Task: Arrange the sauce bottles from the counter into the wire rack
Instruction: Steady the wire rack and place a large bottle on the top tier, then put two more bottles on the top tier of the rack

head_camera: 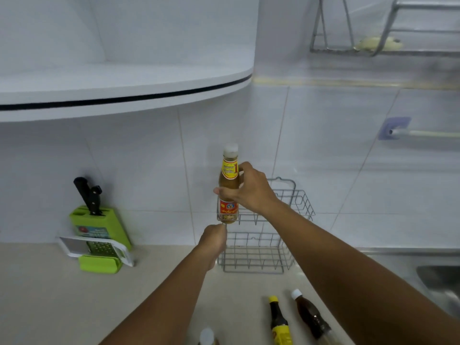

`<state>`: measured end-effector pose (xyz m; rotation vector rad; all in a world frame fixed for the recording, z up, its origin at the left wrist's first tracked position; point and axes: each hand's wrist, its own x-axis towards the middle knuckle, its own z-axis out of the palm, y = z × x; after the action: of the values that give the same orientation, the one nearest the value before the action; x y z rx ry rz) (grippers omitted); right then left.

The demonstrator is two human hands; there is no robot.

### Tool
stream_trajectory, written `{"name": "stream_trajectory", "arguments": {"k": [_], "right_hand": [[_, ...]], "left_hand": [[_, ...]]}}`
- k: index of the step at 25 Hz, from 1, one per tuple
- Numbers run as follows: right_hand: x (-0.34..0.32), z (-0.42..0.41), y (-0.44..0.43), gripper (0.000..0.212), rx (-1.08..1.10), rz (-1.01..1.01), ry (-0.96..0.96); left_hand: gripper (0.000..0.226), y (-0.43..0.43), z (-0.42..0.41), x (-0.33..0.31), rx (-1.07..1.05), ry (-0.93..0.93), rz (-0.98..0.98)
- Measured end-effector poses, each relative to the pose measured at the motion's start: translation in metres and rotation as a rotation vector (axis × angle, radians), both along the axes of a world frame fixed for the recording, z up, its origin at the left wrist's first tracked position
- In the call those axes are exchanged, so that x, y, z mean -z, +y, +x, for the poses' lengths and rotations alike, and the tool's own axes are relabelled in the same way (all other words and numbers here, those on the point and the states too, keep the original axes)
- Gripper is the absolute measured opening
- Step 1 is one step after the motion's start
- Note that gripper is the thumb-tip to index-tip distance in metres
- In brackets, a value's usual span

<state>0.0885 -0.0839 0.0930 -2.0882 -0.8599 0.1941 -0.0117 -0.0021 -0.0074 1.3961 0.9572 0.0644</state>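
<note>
A two-tier grey wire rack [273, 215] stands on the counter against the tiled wall. My right hand [249, 189] is shut on an amber sauce bottle [229, 178] with a red and yellow label and a white cap, upright, its base in the left end of the rack's upper tier. My left hand [214, 241] grips the rack's front left corner wire just below the bottle. On the counter near me stand a dark bottle with a yellow cap [278, 322], a brown bottle with a white cap [311, 317], and a white cap [207, 336] of a third bottle at the bottom edge.
A green knife block [99, 227] with black-handled knives and a white and green grater [97, 252] stand at the left by the wall. A white shelf [124, 95] overhangs the counter. A steel sink [433, 275] lies at the right, a hanging metal rack [388, 28] above it.
</note>
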Motion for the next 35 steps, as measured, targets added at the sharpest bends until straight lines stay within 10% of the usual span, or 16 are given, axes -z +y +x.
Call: {"name": "stream_trajectory", "arguments": {"k": [3,10,16,23,28,35], "right_hand": [[0.013,0.004,-0.035,0.093,-0.018,-0.015,0.004],[0.125,-0.019,-0.165,0.010,0.134,0.117,-0.415],[0.222,-0.040,-0.242,0.051,0.272,-0.648,0.063],[0.264,-0.036,-0.263,0.058,0.256,-0.735,0.216],[0.269,-0.030,-0.283,0.039,0.317,-0.437,0.391],[0.139,0.002,-0.239,0.037,0.244,0.231,0.261]], "left_hand": [[0.030,-0.027,0.002,-0.007,0.323,0.136,0.099],[0.006,-0.123,0.015,0.038,0.874,0.389,0.490],[0.046,-0.179,-0.005,0.133,0.690,0.533,0.361],[0.061,-0.198,-0.008,0.168,0.447,0.534,0.304],[0.050,-0.200,-0.016,0.160,0.328,0.358,0.252],[0.026,-0.168,0.011,0.026,0.241,-0.217,0.661]]}}
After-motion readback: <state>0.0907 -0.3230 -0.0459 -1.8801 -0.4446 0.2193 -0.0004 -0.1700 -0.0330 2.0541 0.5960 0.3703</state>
